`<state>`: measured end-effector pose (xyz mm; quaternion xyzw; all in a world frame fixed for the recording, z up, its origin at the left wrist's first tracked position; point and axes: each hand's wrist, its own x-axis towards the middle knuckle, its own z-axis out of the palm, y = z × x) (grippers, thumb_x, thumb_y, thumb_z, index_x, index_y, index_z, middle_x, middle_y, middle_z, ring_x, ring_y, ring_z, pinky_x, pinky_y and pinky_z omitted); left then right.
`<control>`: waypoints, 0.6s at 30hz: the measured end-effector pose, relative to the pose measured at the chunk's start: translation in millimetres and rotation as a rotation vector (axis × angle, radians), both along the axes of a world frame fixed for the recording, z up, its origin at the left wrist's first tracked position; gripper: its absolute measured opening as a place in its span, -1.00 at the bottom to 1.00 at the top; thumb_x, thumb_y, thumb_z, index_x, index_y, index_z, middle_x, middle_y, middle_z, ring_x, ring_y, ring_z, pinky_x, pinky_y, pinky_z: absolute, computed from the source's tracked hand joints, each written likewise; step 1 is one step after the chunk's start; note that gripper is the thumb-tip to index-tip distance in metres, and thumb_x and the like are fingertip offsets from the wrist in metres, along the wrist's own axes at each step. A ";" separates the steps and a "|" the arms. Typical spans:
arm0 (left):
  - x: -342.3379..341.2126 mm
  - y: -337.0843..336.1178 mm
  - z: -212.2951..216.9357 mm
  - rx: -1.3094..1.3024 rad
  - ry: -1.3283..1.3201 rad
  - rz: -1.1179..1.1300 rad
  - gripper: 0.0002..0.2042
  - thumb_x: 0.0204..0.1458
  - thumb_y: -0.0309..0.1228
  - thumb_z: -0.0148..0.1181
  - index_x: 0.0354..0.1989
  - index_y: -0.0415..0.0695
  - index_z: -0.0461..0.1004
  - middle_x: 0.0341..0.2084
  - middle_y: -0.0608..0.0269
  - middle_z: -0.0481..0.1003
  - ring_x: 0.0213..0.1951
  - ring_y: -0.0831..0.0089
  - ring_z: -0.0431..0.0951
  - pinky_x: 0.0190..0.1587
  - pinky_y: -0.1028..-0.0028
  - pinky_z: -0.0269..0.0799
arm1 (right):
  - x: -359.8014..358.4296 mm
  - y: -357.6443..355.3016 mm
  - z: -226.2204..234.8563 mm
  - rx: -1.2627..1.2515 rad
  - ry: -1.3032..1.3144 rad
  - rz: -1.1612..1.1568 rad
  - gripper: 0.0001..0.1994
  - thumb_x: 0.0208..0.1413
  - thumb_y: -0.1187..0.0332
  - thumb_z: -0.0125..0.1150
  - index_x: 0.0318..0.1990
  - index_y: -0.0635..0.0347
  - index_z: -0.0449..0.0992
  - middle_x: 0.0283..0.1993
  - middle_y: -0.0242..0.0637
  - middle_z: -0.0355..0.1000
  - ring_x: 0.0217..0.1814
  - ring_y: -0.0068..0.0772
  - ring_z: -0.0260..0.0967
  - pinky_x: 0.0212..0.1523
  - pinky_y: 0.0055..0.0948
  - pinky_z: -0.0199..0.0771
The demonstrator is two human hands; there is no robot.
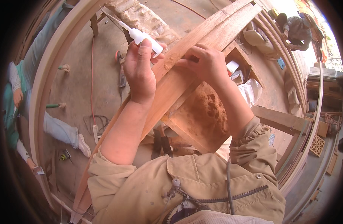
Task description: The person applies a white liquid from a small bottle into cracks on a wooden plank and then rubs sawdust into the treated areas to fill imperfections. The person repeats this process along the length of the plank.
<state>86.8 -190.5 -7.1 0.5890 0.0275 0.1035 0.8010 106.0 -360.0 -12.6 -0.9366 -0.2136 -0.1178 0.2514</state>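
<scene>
My left hand (141,74) is wrapped round a small white squeeze bottle (146,41), tilted with its long thin nozzle pointing up and left. Below it runs a long wooden beam (166,91), slanting from lower left to upper right. A little sawdust (170,61) lies on the beam between my two hands. Against the beam's face, my right hand (209,62) has its fingers bent and pressed together; whatever is in them is hidden. A wooden tray (186,134) under the beam holds a heap of reddish-brown sawdust (210,112).
Behind the beam stands a rough, dusty block (141,18). A power tool (122,74) and a red cord (92,82) lie on the floor. A wooden box (250,63) holds small cartons. Curved wooden frames (42,82) flank me. One person works at left, another at far right.
</scene>
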 end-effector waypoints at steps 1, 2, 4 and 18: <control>-0.1 0.0 0.9 0.001 0.000 0.002 -0.70 0.15 -0.19 -0.11 -0.20 -0.20 0.36 -0.40 0.17 0.49 -0.43 0.60 0.39 -0.26 0.57 0.25 | 0.0 0.6 1.4 -0.004 0.015 0.000 -0.68 -0.20 0.07 0.32 -0.61 0.10 0.42 -0.56 -0.40 0.36 -0.49 -0.33 0.39 -0.53 -0.39 0.38; -0.9 0.6 0.6 0.002 0.003 0.006 -0.70 0.15 -0.19 -0.11 -0.20 -0.20 0.36 -0.40 0.17 0.49 -0.43 0.60 0.39 -0.26 0.57 0.26 | 0.0 1.0 2.4 -0.007 0.031 0.000 -0.69 -0.19 0.08 0.32 -0.61 0.10 0.43 -0.56 -0.40 0.36 -0.48 -0.32 0.39 -0.52 -0.38 0.38; -1.2 2.5 -0.4 0.002 0.008 0.014 -0.70 0.15 -0.20 -0.11 -0.20 -0.20 0.36 -0.40 0.17 0.49 -0.43 0.60 0.39 -0.26 0.57 0.26 | 1.6 -1.8 4.2 0.063 0.089 0.037 -0.70 -0.18 0.10 0.32 -0.59 0.12 0.45 -0.55 -0.37 0.37 -0.46 -0.30 0.39 -0.48 -0.38 0.39; 0.2 0.7 0.0 0.021 -0.006 0.007 -0.70 0.15 -0.19 -0.12 -0.20 -0.20 0.35 -0.41 0.19 0.49 -0.43 0.61 0.39 -0.26 0.57 0.27 | 4.4 4.0 14.6 0.048 0.290 -0.125 -0.60 -0.27 -0.02 0.36 -0.57 0.17 0.49 -0.54 -0.30 0.40 -0.45 -0.28 0.40 -0.42 -0.36 0.38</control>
